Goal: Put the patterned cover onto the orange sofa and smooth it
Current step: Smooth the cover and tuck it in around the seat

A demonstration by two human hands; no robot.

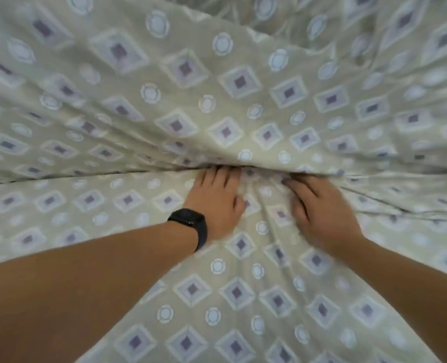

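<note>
Your two hands are pressed down on the patterned cover [243, 82], which fills the whole view from edge to edge. You see one cover only, pale green-beige with rows of diamond shapes that have dark purple centres, and small pale blue circles between them. The orange sofa itself does not show anywhere, because the cloth hides everything under it.

Your left hand [214, 197] lies flat on the cloth with its fingers stretched forward. The fingertips go into the deep crease that runs across the middle of the view, where the upper part of the cover rises up from the lower, flatter part. On this wrist you wear one black band [191, 224] (a watch or a fitness band, I cannot tell which).

Your right hand [321, 208] is just beside the left one, with a narrow strip of cloth between them. Its fingers are bent a little and also reach into the same crease. It is blurred, so I cannot tell if it pinches the cloth or only pushes on it. The left hand is spread and grips nothing.

Folds spread out from the place where the two hands meet the crease, toward the left, the right and down between your forearms. The outer parts of the cover are blurred.
</note>
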